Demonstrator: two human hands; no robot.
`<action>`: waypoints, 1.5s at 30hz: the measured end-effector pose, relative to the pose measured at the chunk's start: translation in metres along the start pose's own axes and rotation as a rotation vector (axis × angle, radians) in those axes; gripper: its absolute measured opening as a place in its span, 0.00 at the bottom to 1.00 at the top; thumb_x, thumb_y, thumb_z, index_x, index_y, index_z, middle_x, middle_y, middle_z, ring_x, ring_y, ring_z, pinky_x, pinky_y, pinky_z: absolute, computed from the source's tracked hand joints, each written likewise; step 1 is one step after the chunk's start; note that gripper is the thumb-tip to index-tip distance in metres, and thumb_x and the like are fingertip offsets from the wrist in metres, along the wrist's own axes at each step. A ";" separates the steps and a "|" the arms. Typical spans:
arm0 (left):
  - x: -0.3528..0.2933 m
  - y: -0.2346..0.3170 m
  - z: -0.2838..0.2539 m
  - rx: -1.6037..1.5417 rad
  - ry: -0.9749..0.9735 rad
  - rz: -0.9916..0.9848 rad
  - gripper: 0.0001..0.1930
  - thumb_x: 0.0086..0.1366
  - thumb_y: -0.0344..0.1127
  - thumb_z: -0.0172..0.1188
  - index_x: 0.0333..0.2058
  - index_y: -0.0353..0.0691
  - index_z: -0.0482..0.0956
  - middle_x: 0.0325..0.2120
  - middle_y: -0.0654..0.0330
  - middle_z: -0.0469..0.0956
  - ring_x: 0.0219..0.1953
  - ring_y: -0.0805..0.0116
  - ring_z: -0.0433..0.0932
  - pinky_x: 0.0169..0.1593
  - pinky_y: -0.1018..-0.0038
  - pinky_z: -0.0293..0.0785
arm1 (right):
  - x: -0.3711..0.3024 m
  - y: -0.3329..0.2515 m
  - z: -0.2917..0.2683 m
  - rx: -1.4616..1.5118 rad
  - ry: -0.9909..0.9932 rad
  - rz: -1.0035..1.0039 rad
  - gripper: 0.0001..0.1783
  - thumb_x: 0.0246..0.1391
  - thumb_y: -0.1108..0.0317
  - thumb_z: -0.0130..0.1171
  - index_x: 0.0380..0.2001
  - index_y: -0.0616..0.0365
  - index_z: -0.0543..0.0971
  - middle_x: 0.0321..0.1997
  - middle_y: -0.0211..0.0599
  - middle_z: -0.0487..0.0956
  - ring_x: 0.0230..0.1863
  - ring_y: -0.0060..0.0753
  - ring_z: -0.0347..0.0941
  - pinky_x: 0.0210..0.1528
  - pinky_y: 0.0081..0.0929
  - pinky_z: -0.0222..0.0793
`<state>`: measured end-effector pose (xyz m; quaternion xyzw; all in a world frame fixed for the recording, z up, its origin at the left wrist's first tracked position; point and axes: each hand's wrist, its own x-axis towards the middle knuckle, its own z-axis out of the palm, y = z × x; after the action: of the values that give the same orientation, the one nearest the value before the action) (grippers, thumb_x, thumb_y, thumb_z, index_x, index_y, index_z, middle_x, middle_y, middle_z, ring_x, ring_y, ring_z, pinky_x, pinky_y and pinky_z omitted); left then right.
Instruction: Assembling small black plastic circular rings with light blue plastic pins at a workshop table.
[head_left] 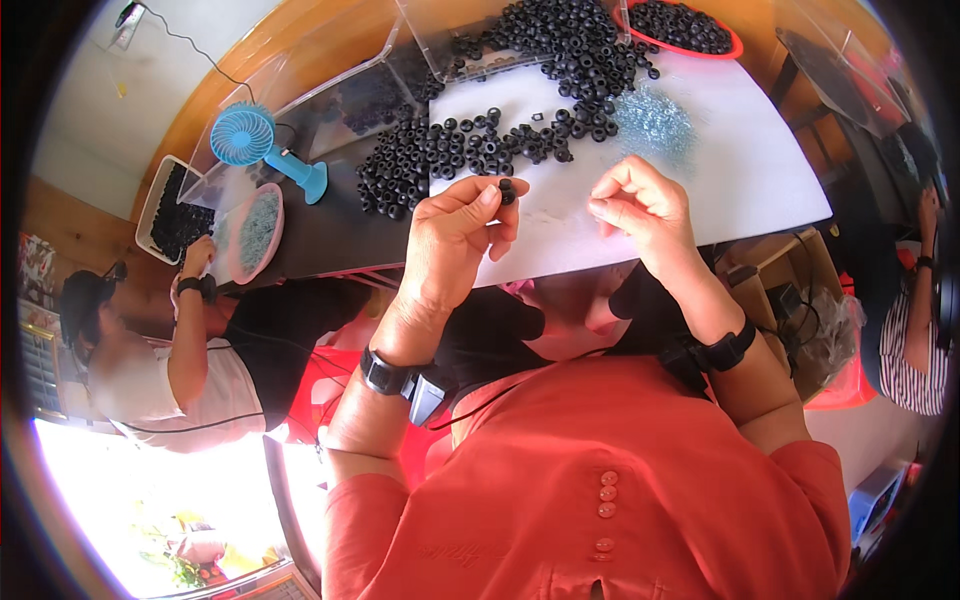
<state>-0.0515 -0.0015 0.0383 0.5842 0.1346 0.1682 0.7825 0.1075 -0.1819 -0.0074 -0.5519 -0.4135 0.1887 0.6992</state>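
Observation:
My left hand (452, 235) pinches a small black round part (507, 191) between thumb and fingertips, above the table's near edge. To its right, my right hand (645, 208) is raised with thumb and fingers drawn together; whether anything tiny sits between them I cannot make out. Beyond both hands, many loose black round parts (410, 165) spread over the dark and white tabletop. A heap of small clear bluish pieces (655, 125) lies on the white board (740, 150), just past my right hand.
A blue handheld fan (243, 134) stands at the left, near a pink bowl (275, 232) of clear pieces and a white tray (150, 205) of black parts. A red bowl (735, 45) holds more black parts. Co-workers sit left and right; a cardboard box (775, 265) stands at right.

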 end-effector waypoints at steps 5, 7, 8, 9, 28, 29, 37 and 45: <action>0.021 0.042 -0.020 0.050 0.034 0.089 0.18 0.70 0.38 0.59 0.48 0.26 0.78 0.30 0.57 0.79 0.29 0.70 0.75 0.29 0.76 0.67 | -0.003 0.004 -0.003 0.002 0.018 0.020 0.05 0.57 0.81 0.61 0.33 0.62 0.74 0.29 0.29 0.77 0.26 0.18 0.72 0.30 0.19 0.68; 0.053 0.086 -0.041 0.113 0.075 0.237 0.15 0.70 0.36 0.59 0.45 0.26 0.79 0.28 0.56 0.79 0.25 0.68 0.75 0.29 0.76 0.68 | -0.001 0.003 -0.005 -0.022 0.014 0.009 0.05 0.57 0.81 0.61 0.33 0.62 0.74 0.29 0.29 0.77 0.25 0.18 0.72 0.30 0.19 0.68; 0.076 0.110 -0.071 0.123 0.014 0.294 0.14 0.70 0.35 0.59 0.44 0.27 0.80 0.28 0.56 0.79 0.26 0.67 0.76 0.29 0.75 0.70 | -0.001 0.001 -0.002 -0.043 0.000 0.000 0.05 0.57 0.80 0.61 0.33 0.62 0.74 0.28 0.29 0.77 0.25 0.18 0.72 0.29 0.19 0.67; 0.098 0.137 -0.091 0.226 0.099 0.303 0.13 0.70 0.35 0.59 0.45 0.29 0.79 0.29 0.57 0.80 0.27 0.68 0.77 0.30 0.74 0.73 | 0.000 0.001 -0.002 -0.043 0.000 0.003 0.05 0.57 0.80 0.61 0.33 0.62 0.74 0.28 0.29 0.77 0.25 0.18 0.72 0.29 0.19 0.67; 0.088 -0.006 0.035 1.524 -0.204 0.861 0.13 0.49 0.25 0.69 0.37 0.38 0.84 0.41 0.56 0.79 0.47 0.52 0.73 0.50 0.62 0.74 | -0.002 -0.009 -0.011 0.281 0.169 0.013 0.06 0.58 0.78 0.62 0.33 0.58 0.74 0.29 0.32 0.79 0.24 0.20 0.75 0.24 0.16 0.61; 0.089 -0.010 0.032 1.549 -0.219 0.872 0.12 0.49 0.25 0.69 0.36 0.38 0.84 0.42 0.56 0.79 0.48 0.52 0.72 0.50 0.62 0.74 | -0.002 -0.007 -0.011 0.278 0.173 -0.005 0.06 0.58 0.78 0.62 0.33 0.58 0.74 0.29 0.32 0.79 0.24 0.20 0.75 0.24 0.16 0.61; 0.085 -0.021 0.018 1.526 -0.130 0.810 0.09 0.51 0.26 0.69 0.33 0.38 0.82 0.40 0.58 0.76 0.45 0.53 0.71 0.49 0.62 0.72 | -0.003 -0.006 -0.014 0.304 0.161 -0.033 0.06 0.58 0.77 0.62 0.33 0.58 0.74 0.29 0.32 0.80 0.25 0.19 0.75 0.25 0.16 0.60; 0.076 -0.011 0.020 1.606 -0.099 0.838 0.14 0.51 0.27 0.69 0.39 0.40 0.83 0.40 0.58 0.74 0.46 0.53 0.70 0.50 0.61 0.72 | -0.005 -0.007 -0.012 0.256 0.119 -0.031 0.06 0.59 0.79 0.61 0.33 0.59 0.73 0.29 0.30 0.78 0.26 0.18 0.74 0.27 0.15 0.62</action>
<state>0.0271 0.0101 0.0328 0.9618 -0.0462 0.2693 0.0194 0.1126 -0.1951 -0.0033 -0.4620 -0.3525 0.1958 0.7899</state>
